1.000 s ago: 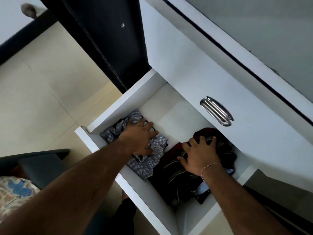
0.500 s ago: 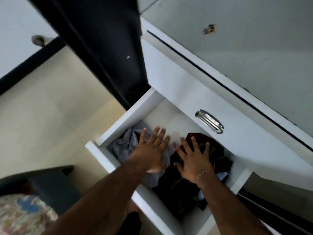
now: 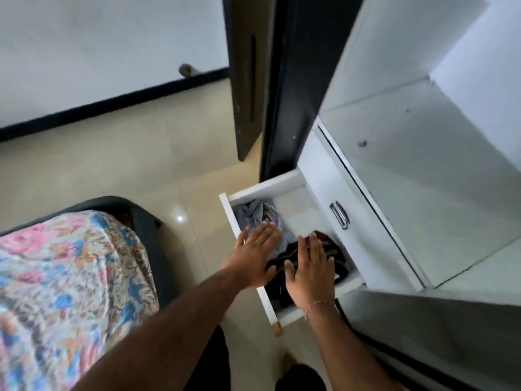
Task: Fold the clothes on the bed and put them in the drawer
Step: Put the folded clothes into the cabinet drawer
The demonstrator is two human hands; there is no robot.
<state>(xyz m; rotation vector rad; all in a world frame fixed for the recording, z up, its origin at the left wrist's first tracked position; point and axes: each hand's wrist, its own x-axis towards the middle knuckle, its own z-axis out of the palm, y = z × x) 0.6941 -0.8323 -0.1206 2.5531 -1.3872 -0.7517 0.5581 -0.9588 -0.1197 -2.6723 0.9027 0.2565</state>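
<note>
Down in the open white drawer (image 3: 284, 182) of the wardrobe is where both my hands are right now, spread flat with the fingers straight and released, gripping nothing. My left hand (image 3: 255, 256) sits over the front edge beside the crumpled grey checked shirt (image 3: 258, 214), and my right hand (image 3: 310, 268) hovers on or just above the dark striped garment (image 3: 331, 253); can't tell from this angle if the palm is actually touching the cloth.

So the clothes are in the drawer already, the grey one toward the far left corner, the dark one toward the near right, the two touching in the middle. Honestly they look more bunched than folded, but that's just my read.

If the step here is patting the piles down so the drawer will shut, I'd say press with flat palms, nothing sticking up over the rim, and tuck any loose sleeve inward before pushing the front. Keep fingertips clear of the silver metal handle (image 3: 339, 218) of the closed drawer just above, since that front overhangs the back of this one.

Count as I see it: two garments in the drawer, one open drawer, one handle in view. One bed with a floral bedspread (image 3: 64, 277) to my left, and I can't spot any clothing left on the part that shows.
</note>
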